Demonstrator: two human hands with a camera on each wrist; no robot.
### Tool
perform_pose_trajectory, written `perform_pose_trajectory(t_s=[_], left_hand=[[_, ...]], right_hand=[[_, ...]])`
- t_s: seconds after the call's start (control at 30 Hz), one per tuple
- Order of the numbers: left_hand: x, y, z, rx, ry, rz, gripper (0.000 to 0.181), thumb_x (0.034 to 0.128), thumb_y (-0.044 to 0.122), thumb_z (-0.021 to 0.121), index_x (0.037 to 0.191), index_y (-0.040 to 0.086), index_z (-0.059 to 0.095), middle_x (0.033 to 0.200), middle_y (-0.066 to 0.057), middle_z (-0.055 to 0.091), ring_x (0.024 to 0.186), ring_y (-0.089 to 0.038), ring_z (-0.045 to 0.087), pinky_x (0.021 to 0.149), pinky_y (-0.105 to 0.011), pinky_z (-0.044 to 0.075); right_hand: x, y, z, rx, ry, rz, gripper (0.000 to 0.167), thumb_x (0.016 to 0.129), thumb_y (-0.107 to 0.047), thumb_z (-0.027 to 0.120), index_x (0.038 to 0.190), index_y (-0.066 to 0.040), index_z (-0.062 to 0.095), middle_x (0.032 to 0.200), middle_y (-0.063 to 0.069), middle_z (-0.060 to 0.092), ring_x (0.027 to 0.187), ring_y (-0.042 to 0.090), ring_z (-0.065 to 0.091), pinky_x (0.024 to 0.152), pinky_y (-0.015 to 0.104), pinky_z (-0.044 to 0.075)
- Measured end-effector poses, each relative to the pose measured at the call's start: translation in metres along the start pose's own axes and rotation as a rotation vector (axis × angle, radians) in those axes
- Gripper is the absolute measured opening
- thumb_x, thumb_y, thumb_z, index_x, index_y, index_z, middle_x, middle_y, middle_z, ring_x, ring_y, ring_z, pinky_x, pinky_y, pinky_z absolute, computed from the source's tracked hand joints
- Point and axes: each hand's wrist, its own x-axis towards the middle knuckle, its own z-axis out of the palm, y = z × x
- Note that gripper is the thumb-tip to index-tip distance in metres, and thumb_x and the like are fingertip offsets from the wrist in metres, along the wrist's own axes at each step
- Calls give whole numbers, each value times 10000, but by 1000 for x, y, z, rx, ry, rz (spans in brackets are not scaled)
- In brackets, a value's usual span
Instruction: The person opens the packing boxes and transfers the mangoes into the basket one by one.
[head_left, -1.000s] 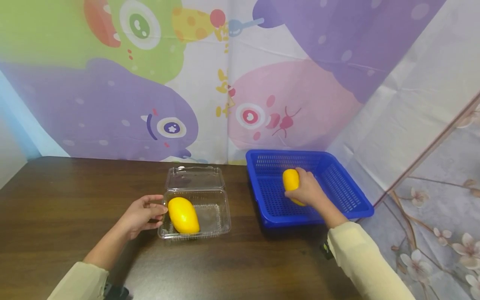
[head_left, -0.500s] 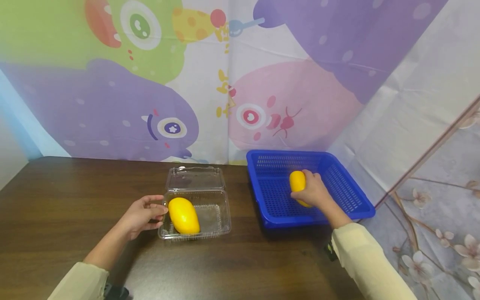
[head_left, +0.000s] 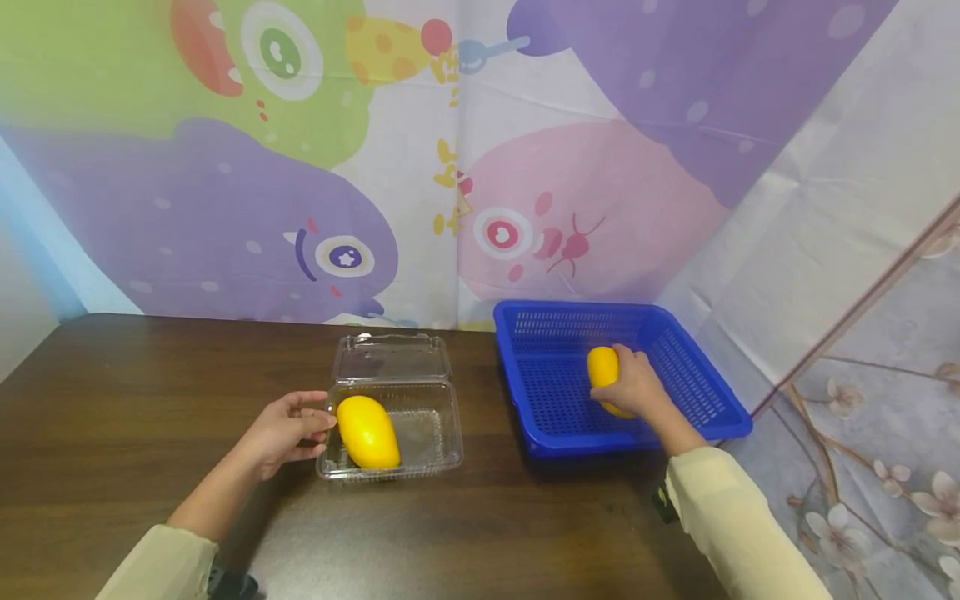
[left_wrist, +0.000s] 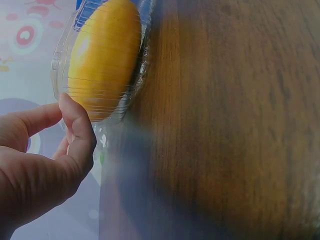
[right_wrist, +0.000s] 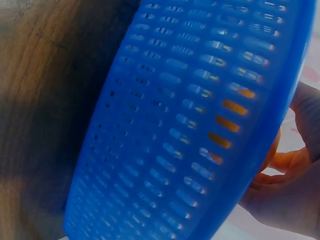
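Observation:
My left hand [head_left: 288,435] pinches the left rim of a clear plastic box [head_left: 427,425], thumb and finger on its edge; the left wrist view shows the same hand [left_wrist: 55,155] at the rim. One yellow mango [head_left: 367,432] lies in the left part of the box, seen through the wall as a mango [left_wrist: 105,57]. My right hand [head_left: 633,387] grips another yellow mango [head_left: 603,368] inside the blue basket [head_left: 517,375]. In the right wrist view the basket wall [right_wrist: 150,125] hides most of that mango, and the hand [right_wrist: 295,185] shows behind the rim.
The box's clear lid [head_left: 392,357] is folded back behind it. Both containers stand on a dark wooden table [head_left: 420,542]. A cartoon-printed cloth [head_left: 420,167] hangs along the back, and a flower-patterned cloth [head_left: 900,400] is at the right.
My right hand has moved right and slightly toward the front with the mango, within the basket. My left hand and the box have stayed in place.

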Motion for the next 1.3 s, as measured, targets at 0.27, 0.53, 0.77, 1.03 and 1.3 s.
perform_pose_trajectory(t_s=[0.27,0.53,0.77,1.03,1.3], left_hand=[[1,-1,0,-4,1,2,633,903,120,591,1412,-31,246,926,-9,541,738,-115,544,667,-235,558],[1,-1,0,-3,-2,-1,637,906,123,591,1416,-31,242,926,-8,542,741,-118,544,667,-234,558],[0,-1,0,3,-3,-2,636,907,127,591,1413,-35,241,933,-16,546,749,-126,545,667,-237,558],[1,-2,-1,8,-5,12,634,905,130,591,1408,-40,245,932,-13,550,745,-118,546,670,-236,558],[1,-2,0,16,1,5,626,905,125,590,1406,-36,251,947,-27,554,752,-127,546,670,-240,560]], right_hand=[[4,12,3,-11,-7,18,866,709,-265,738,1369,96,308,1174,338,450,990,409,498,833,511,473],[4,19,3,-11,-11,30,841,717,-249,735,1358,100,317,1156,340,456,986,416,496,825,518,470],[6,25,3,-11,-23,37,837,731,-240,729,1367,102,307,1167,347,452,998,428,497,838,530,465],[6,28,3,-1,-32,47,836,734,-233,729,1372,97,300,1182,351,443,1006,435,501,837,537,467],[7,36,4,-15,-32,54,826,731,-227,725,1357,111,303,1173,366,442,1003,445,501,846,536,462]])
